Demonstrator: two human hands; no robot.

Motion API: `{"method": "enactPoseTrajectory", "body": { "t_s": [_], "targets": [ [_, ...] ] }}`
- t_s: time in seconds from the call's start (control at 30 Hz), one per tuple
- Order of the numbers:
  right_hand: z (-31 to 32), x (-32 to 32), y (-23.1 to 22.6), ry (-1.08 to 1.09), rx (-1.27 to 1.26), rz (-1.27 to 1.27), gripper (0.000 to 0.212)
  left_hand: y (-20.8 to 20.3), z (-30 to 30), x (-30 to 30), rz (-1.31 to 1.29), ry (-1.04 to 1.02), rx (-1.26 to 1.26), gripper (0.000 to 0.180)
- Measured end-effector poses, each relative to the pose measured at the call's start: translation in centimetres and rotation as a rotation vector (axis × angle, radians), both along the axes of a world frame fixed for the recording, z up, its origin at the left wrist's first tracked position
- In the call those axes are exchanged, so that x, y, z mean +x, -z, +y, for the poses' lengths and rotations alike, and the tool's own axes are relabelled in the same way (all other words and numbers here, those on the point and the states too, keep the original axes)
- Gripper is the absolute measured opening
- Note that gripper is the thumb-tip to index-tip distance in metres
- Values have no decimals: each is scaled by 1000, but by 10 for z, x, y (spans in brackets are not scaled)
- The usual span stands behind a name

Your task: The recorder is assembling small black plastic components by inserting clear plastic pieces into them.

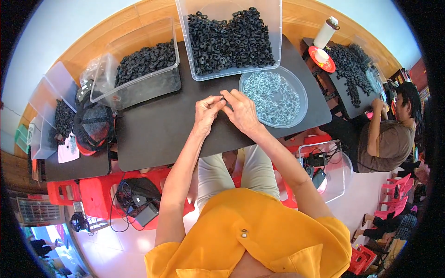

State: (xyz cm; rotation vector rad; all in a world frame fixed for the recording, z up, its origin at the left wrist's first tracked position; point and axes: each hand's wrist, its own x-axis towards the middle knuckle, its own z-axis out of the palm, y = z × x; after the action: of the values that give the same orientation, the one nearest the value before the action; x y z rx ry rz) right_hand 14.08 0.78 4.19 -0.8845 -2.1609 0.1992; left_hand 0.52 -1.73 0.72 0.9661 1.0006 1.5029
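Where fingertips meet, left hand (206, 113), right hand (242, 111) — tiny black ring (223, 99).

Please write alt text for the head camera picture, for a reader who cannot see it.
A person's left hand and right hand meet over a black table, pinching a small black part. Behind them stand two clear bins of black rings and a round bowl of small silver parts.

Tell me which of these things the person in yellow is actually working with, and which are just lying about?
In use:
- left hand and right hand, fingers pinching a small dark piece
- clear plastic bin of black rings
- round clear dish of small silvery springs
- black work mat

Lying about:
- second bin of black rings
- mesh cap
- white bottle
- red dish
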Motion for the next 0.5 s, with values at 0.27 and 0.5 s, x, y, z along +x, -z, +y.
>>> {"method": "enactPoseTrajectory", "body": {
  "t_s": [0.27, 0.5],
  "targets": [
    [-9, -1, 6, 54, 74, -46, 39, -2, -1, 5, 127, -12, 40, 16],
    [-6, 0, 7, 48, 19, 65, 37, -10, -3, 4, 197, 11, 35, 10]
  ]
}}
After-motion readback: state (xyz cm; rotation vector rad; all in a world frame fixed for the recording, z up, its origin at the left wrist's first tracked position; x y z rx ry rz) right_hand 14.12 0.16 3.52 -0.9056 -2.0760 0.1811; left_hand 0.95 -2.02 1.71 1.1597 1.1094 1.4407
